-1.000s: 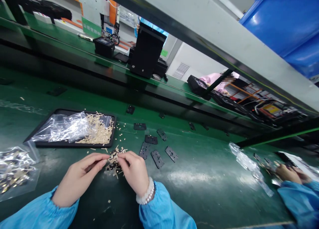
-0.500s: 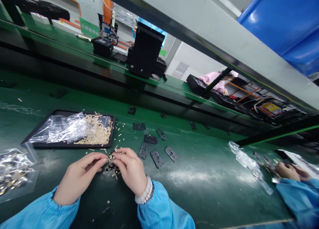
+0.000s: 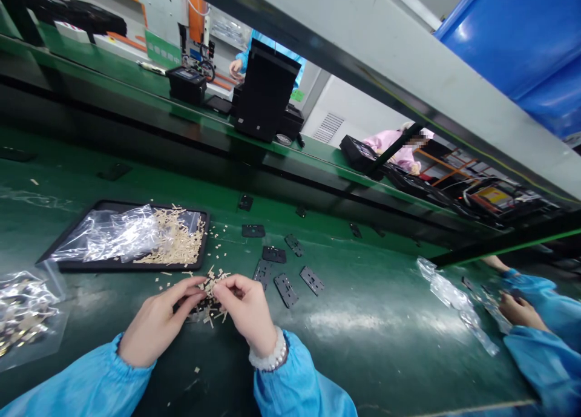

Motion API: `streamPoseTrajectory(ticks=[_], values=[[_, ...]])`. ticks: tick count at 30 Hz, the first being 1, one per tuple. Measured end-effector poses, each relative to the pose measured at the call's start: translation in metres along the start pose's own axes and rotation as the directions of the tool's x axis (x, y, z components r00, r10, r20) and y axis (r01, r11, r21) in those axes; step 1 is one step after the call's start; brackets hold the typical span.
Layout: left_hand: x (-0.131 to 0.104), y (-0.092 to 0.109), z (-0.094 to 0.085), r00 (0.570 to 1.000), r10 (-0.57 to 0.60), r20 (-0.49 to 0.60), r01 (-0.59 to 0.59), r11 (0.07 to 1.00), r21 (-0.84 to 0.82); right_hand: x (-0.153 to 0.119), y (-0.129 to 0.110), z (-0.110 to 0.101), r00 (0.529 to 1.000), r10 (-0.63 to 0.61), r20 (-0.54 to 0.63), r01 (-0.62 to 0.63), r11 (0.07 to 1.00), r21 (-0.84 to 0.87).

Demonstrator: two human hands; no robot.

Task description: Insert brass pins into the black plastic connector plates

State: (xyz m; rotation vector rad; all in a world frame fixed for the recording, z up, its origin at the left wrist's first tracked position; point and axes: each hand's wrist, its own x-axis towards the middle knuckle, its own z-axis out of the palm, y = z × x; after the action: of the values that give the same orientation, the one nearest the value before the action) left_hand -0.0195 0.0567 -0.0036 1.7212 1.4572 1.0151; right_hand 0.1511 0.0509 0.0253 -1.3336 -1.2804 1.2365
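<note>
My left hand [image 3: 157, 323] and right hand [image 3: 247, 308] pinched on tan strips [image 3: 209, 288], lower centre, both wrists now nearer together, co-worker's hand [image 3: 520, 311] shifted up at right.

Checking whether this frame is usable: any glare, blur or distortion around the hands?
Head view: wide-angle bending tilts the shelf beam; pale glare patches sit on the green belt; the left hand and right hand look fairly sharp, though the tan bits between their fingertips are too small to resolve.

Both hands [image 3: 204, 317] pinching tan strips [image 3: 209, 288]
</note>
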Motion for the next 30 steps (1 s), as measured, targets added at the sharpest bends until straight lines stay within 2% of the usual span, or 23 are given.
streamPoseTrajectory(ticks=[5,11,14,16,18,21,24,27,30], values=[[0.001,0.008,-0.001,0.994,0.094,-0.049,-0.092,0.995,0.037,-0.001,0.000,0.001,0.999,0.037,-0.008,-0.037,0.998,0.044],[-0.010,0.022,-0.004,0.997,-0.042,-0.059,0.036,0.994,-0.099,-0.008,-0.004,0.005,0.999,0.035,-0.005,-0.035,0.999,0.034],[-0.016,0.022,-0.004,0.993,0.028,-0.113,-0.035,0.998,-0.060,-0.014,-0.006,0.007,0.991,-0.120,-0.064,0.113,0.988,-0.104],[-0.018,0.023,-0.006,0.984,0.113,-0.137,-0.118,0.993,-0.030,-0.018,-0.008,0.007,0.949,-0.305,-0.086,0.279,0.933,-0.228],[-0.017,0.025,-0.009,0.965,0.216,-0.146,-0.218,0.976,0.002,-0.021,-0.011,0.005,0.895,-0.444,-0.043,0.407,0.853,-0.326],[-0.017,0.029,-0.014,0.922,0.357,-0.147,-0.352,0.934,0.061,-0.022,-0.015,0.003,0.850,-0.524,0.053,0.495,0.761,-0.420],[-0.017,0.032,-0.020,0.905,0.408,-0.118,-0.401,0.912,0.084,-0.021,-0.020,0.006,0.820,-0.564,0.098,0.540,0.705,-0.461],[-0.017,0.032,-0.024,0.940,0.321,-0.119,-0.322,0.947,0.015,-0.017,-0.023,0.011,0.820,-0.568,0.073,0.538,0.721,-0.437],[-0.016,0.030,-0.030,0.989,0.080,-0.125,-0.095,0.988,-0.123,-0.004,-0.024,0.015,0.881,-0.474,0.010,0.436,0.803,-0.406]])
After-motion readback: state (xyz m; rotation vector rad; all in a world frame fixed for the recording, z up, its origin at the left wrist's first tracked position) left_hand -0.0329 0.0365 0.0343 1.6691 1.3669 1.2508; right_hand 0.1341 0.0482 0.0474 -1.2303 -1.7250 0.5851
